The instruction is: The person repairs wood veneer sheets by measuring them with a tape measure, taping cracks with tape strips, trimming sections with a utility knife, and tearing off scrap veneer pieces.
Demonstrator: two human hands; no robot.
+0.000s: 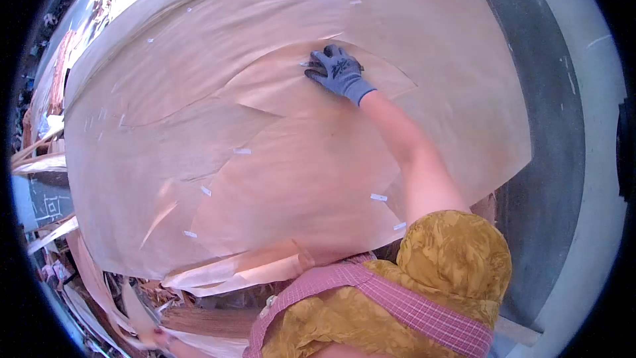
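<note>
My right hand (336, 73), in a grey-blue glove with dark fingertips, lies on a large sheet of thin wood veneer (311, 152). Its fingers are spread and press near the curved edge of a lens-shaped veneer patch (271, 83). A bit of pale tape (308, 63) shows by the fingertips. Far down at the lower left, my left hand (159, 337) is small and blurred, with its fingers closed around a pale veneer strip (136, 308) that points upward.
Short white tape pieces (242, 151) dot the sheet. A torn veneer flap (245, 268) curls along its near edge. Loose veneer scraps (76, 252) lie at the left and below. A dark table border (546, 152) runs down the right side.
</note>
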